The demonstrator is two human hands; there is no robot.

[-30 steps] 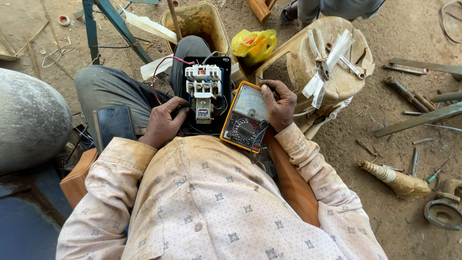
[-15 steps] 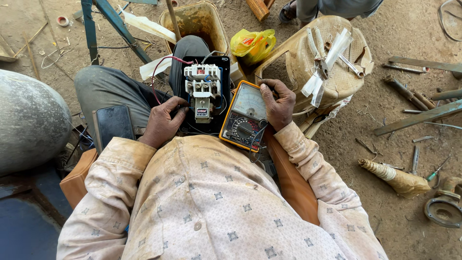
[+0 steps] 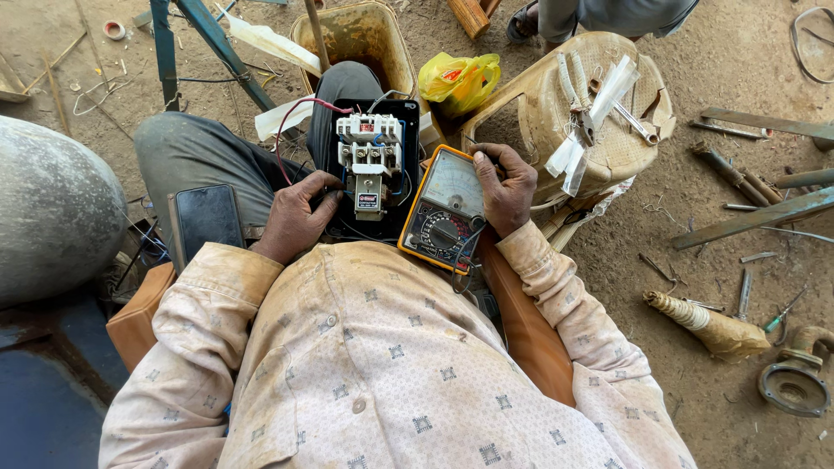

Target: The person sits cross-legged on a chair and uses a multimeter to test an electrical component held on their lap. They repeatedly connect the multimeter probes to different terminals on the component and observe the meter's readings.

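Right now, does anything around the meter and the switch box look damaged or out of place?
Yes. The plastic stool beside the right hand has a cracked, broken top, with tools lying loose on it. Metal parts lie scattered on the dirt floor. The meter and switch box look intact.

So there's a white contactor block (image 3: 369,161) sitting in a black box (image 3: 408,122), propped on the person's lap and tilted up toward the camera, with red and blue wires running off it. Right next to it, touching the box's edge, is an analog multimeter (image 3: 443,208) in a yellow-orange case, needle scale on top, round selector dial below, leaning at an angle.
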